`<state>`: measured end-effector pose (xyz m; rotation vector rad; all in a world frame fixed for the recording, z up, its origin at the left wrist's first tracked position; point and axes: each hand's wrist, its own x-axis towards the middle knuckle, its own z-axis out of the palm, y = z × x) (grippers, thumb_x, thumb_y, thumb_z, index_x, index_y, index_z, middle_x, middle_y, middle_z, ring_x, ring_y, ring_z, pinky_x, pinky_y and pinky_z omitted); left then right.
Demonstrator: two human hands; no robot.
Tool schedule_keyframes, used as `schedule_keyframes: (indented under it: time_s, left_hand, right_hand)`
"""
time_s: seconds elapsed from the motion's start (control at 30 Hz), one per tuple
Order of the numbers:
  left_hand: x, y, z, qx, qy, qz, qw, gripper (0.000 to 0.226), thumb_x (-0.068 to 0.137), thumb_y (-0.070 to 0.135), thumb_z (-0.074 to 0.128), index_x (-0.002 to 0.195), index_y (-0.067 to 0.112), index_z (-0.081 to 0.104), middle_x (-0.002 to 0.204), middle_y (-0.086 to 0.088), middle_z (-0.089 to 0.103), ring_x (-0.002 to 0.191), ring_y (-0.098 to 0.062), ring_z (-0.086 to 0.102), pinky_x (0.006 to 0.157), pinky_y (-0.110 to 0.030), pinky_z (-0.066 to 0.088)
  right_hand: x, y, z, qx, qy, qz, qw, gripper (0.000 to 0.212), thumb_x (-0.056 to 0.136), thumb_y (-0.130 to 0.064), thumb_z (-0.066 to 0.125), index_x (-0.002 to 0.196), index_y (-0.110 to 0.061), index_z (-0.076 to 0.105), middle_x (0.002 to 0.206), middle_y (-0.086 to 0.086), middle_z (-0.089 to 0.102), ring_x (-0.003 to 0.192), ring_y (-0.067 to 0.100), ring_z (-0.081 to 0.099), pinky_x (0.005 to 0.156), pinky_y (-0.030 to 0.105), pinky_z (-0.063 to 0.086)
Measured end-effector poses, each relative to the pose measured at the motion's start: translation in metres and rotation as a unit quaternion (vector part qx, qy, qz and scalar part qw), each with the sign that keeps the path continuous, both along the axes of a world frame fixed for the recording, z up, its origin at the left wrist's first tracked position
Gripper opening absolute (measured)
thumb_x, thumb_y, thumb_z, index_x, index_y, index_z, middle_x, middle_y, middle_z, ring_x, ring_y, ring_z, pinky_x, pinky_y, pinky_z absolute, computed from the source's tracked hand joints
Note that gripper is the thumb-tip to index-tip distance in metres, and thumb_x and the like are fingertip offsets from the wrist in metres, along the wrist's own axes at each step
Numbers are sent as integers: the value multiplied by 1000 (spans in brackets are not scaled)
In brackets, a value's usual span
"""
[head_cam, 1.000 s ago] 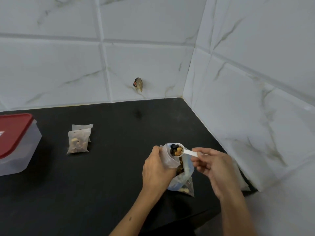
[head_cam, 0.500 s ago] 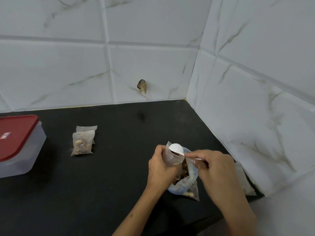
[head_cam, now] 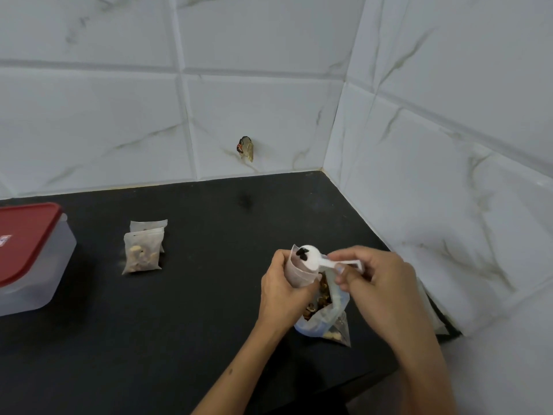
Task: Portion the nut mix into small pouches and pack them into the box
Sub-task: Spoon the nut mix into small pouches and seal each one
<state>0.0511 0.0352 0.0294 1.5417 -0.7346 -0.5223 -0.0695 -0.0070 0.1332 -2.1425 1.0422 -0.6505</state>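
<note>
Soft even light, faint shadows, slight blur, wide-angle bending at edges.

The black surface (head_cam: 185, 324) bears a red-lidded box (head_cam: 30, 259) at left, two filled pouches (head_cam: 143, 250), overlapping, and the nut-mix bag (head_cam: 326, 324); perhaps flat pouches (head_cam: 431, 313) by the wall.

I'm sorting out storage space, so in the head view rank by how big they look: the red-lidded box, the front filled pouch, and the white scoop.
1. red-lidded box, largest though cut off at the frame edge.
2. front filled pouch.
3. white scoop, smallest, even though it is nearer the camera.
</note>
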Motion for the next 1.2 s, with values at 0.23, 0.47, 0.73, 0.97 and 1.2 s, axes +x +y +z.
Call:
schedule_keyframes:
  time_s: [0.23, 0.47, 0.73, 0.97, 1.2]
  left_hand:
    - [7, 9, -6, 30, -5, 7, 999, 27, 77, 17, 77, 92, 20, 55, 85, 5, 65, 75, 0, 64, 61, -17, 53]
    - [9, 19, -16, 95, 23, 34, 995, 29, 77, 20, 77, 92, 25, 53, 89, 6, 64, 80, -5, 64, 55, -14, 49]
    - [1, 17, -29, 157, 39, 58, 985, 30, 71, 24, 75, 89, 27, 51, 96, 3, 61, 90, -13, 62, 76, -37, 57]
    - [-4, 15, -32, 174, 75, 55, 980, 26, 74, 17, 74, 86, 22, 51, 90, 2, 62, 83, -11, 61, 62, -23, 49]
    - [-4, 13, -36, 177, 83, 52, 979, 27, 72, 17, 74, 88, 22, 53, 92, 2, 64, 86, -13, 63, 74, -33, 56]
  right_hand:
    - [-7, -8, -4, 112, -111, -85, 984, 25, 89, -5, 59, 89, -27, 70, 73, -4, 70, 68, 5, 68, 63, 16, 53]
    - [1, -15, -37, 113, 191, -29, 975, 22, 89, -6, 59, 100, -22, 69, 101, 0, 65, 91, 11, 62, 82, 23, 51]
    - [36, -9, -18, 92, 515, -20, 852, 40, 91, -25, 60, 127, -11, 48, 121, 8, 53, 110, 20, 54, 87, 29, 46]
    - [35, 14, -34, 33, 485, -20, 874, 33, 93, -25, 58, 123, -15, 48, 110, 3, 53, 95, 13, 53, 76, 23, 44]
    - [22, 26, -65, 25, 410, -44, 911, 28, 96, -11, 39, 120, -14, 54, 117, 7, 58, 109, 22, 55, 90, 30, 43]
